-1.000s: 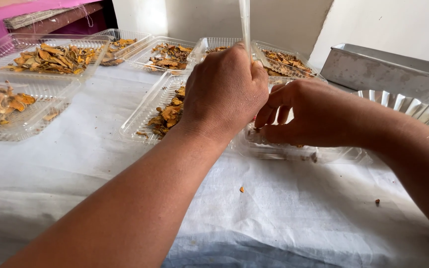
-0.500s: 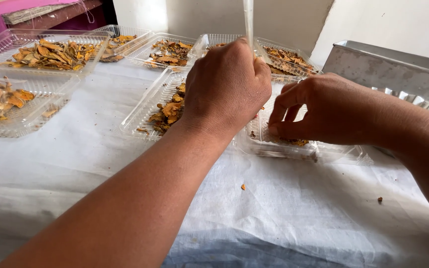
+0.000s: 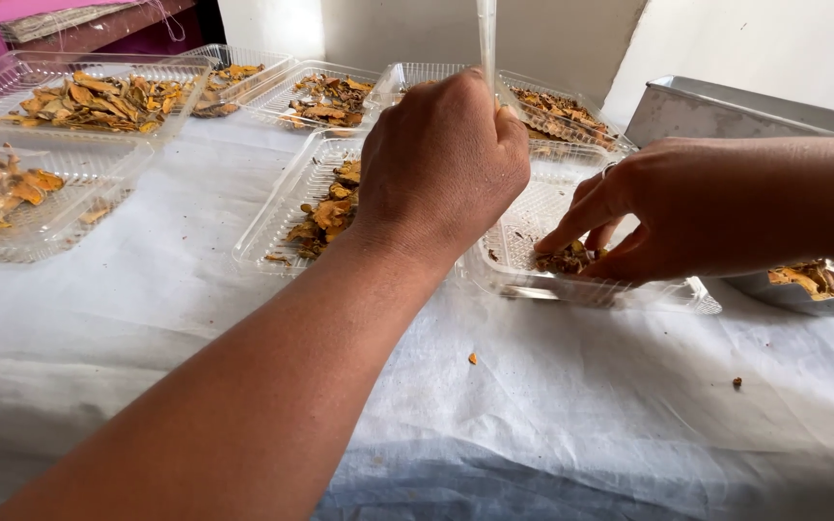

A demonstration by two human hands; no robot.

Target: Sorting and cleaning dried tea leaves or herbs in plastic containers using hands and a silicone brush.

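My left hand (image 3: 446,164) reaches in from the lower left and is closed around the upright clear plastic lid (image 3: 486,34) of a clear plastic container (image 3: 533,282). My right hand (image 3: 673,214) comes in from the right. Its fingertips pinch a small clump of dried orange-brown pieces (image 3: 565,259) on the container's ribbed floor. Just left of it lies a second clear tray (image 3: 277,217) holding dried slices (image 3: 325,217), partly hidden behind my left wrist.
Several clear trays of dried orange slices (image 3: 98,96) line the back and left of the white cloth (image 3: 552,405). A metal tray (image 3: 726,111) stands at the back right, and a metal dish (image 3: 813,280) with more pieces sits under my right forearm. Crumbs dot the cloth.
My right hand has dipped down into the container and now pinches dried pieces on its floor. My left hand stays closed on the upright lid.
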